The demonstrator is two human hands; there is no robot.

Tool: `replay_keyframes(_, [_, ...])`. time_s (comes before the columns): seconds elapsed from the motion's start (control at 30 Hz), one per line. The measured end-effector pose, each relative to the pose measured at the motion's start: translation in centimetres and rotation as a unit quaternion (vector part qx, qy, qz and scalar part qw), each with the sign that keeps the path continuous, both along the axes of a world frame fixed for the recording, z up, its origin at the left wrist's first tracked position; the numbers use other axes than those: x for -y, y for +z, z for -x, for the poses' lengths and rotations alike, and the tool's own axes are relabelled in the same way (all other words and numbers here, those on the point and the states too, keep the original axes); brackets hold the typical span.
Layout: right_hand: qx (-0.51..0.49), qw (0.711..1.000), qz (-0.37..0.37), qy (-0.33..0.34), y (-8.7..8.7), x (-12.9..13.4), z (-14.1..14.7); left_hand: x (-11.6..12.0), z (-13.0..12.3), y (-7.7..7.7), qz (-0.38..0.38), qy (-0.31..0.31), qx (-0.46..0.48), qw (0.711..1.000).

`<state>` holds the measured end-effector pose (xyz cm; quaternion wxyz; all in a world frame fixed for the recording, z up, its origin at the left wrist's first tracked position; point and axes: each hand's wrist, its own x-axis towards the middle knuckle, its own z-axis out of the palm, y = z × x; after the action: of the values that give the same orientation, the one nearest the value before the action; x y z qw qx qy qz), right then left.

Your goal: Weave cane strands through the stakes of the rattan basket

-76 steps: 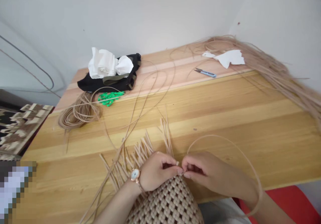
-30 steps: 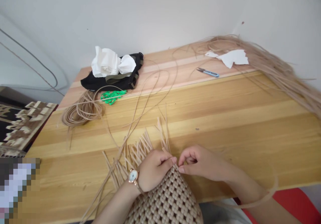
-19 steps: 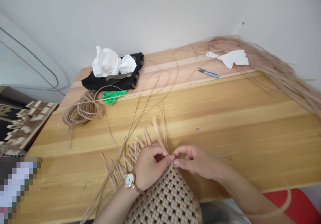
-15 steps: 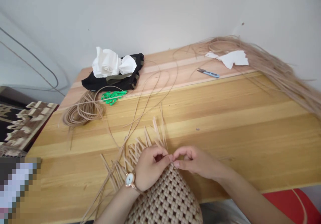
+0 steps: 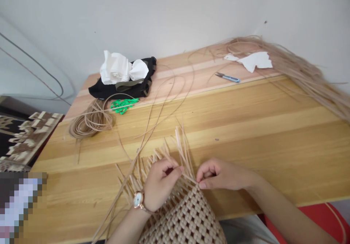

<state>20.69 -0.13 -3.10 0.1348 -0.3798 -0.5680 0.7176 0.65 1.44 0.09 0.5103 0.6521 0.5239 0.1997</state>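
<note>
1. While the head view looks down on a wooden table (image 5: 246, 142), a woven cane piece (image 5: 186, 215) sits at the bottom centre of the frame, over the near edge of the table, and its loose strips (image 5: 183, 149) stand up and spread out above the weave
2. The left hand (image 5: 161, 185), which wears a wristwatch (image 5: 138, 199), is half closed at the top of the weave; its fingers curl among the strips, but I cannot tell if they grip one
3. The right hand (image 5: 221, 174) is just beside it, toward the right, with thumb and forefinger closed on one thin strip (image 5: 191, 179)
4. At upper left of the table lie a coil of cane (image 5: 93, 122), a green plastic piece (image 5: 123, 105) and a black bag (image 5: 120, 89) with white tissue (image 5: 115, 69) on top
5. At upper right lie small snips (image 5: 227, 77), white paper (image 5: 254, 61) and a big bundle of strips (image 5: 300, 69)
</note>
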Motion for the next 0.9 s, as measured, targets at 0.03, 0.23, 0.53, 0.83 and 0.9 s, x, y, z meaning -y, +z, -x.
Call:
replay_keyframes(0.03, [0.002, 1.000, -0.004, 0.000, 0.0, 0.0, 0.0, 0.0, -0.1, 0.0, 0.010, 0.000, 0.006, 1.000])
replay_keyframes(0.23, [0.020, 1.000, -0.006, -0.001, 0.6, 0.2, -0.1, 0.3, -1.1, 0.2, 0.018, -0.075, -0.044, 0.996])
replay_keyframes(0.53, [0.047, 0.999, -0.009, -0.022, 1.1, 0.4, -0.7, 0.3, -2.5, -0.6, 0.053, -0.144, -0.080, 0.985])
replay_keyframes(0.83, [0.062, 0.997, -0.026, -0.036, 1.2, 0.1, -1.4, -0.3, -2.7, -0.6, 0.065, -0.179, -0.083, 0.978])
replay_keyframes(0.9, [0.070, 0.996, -0.022, -0.046, 1.1, 0.1, -1.4, -0.4, -2.7, -0.6, 0.065, -0.179, -0.083, 0.978])
